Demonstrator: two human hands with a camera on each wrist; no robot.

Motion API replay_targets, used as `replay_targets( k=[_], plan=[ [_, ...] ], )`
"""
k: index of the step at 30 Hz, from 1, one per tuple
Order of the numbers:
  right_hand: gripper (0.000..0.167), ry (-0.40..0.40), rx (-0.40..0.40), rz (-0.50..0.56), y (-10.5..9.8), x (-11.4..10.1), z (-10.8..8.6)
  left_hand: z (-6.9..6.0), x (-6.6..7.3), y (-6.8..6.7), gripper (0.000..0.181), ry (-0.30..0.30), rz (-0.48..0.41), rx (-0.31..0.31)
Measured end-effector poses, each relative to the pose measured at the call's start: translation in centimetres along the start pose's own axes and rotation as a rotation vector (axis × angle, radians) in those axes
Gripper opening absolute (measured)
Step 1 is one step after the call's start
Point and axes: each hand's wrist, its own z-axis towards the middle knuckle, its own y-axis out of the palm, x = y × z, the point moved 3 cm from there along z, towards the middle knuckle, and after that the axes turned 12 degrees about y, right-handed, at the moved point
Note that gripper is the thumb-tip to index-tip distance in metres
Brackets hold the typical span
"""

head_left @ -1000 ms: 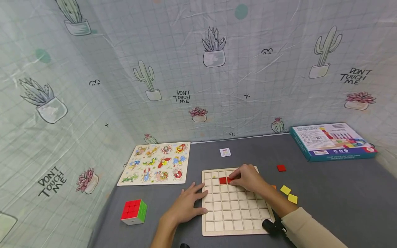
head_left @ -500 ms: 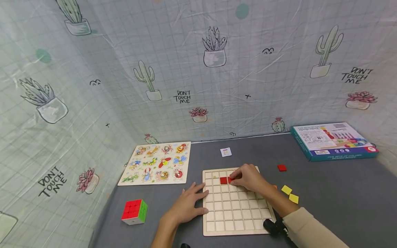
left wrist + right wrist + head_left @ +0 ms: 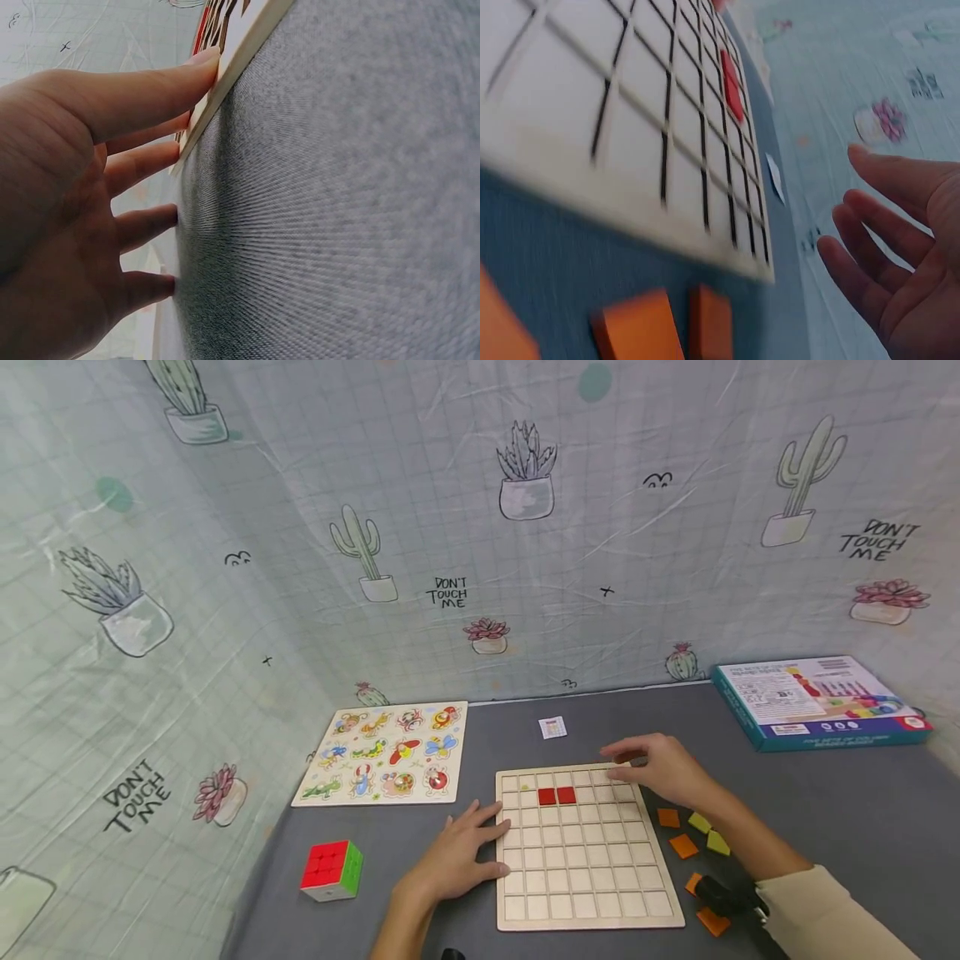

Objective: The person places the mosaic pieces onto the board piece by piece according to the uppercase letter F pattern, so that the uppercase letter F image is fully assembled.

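Observation:
A wooden grid board (image 3: 585,858) lies on the grey table, with two red tiles (image 3: 547,796) side by side in its second row. My left hand (image 3: 452,857) rests spread at the board's left edge, its thumb touching the rim in the left wrist view (image 3: 97,172). Over the board's upper right corner hovers my right hand (image 3: 663,768), fingers relaxed and slightly bent, nothing between them. The right wrist view shows that hand (image 3: 907,247) off the board, with orange tiles (image 3: 641,330) near the board's edge.
Right of the board lie several orange tiles (image 3: 683,846) and yellow tiles (image 3: 717,842). A boxed toy (image 3: 825,702) stands back right, a small white card (image 3: 552,727) behind the board. Left are an insect puzzle (image 3: 382,753) and a coloured cube (image 3: 332,870).
My right hand has let go of the second red tile, which stays on the board, and moved right. The orange tiles have come into view. My left hand stays at the board's edge.

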Motion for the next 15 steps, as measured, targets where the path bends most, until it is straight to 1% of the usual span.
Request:
replay_targets(
  k=[1,4,7,11,15],
  plan=[
    [0.038,0.0,0.018,-0.025,-0.8,0.4,-0.3,0.0,0.1,0.0,0.064,0.001,-0.001,0.0],
    [0.041,0.002,0.049,-0.055,-3.0,2.0,-1.0,0.1,0.2,0.0,0.064,0.009,-0.001,0.006],
    [0.043,-0.002,0.065,-0.083,-4.5,3.8,-1.4,0.0,0.3,-0.1,0.064,0.007,-0.004,0.012],
    [0.042,-0.01,0.089,-0.134,-5.4,6.2,-1.6,0.0,0.3,-0.2,0.064,0.002,-0.006,0.013],
    [0.044,0.013,0.088,-0.187,-5.4,8.0,-1.6,0.0,0.2,-0.1,0.064,0.005,-0.008,0.013]
  ],
)
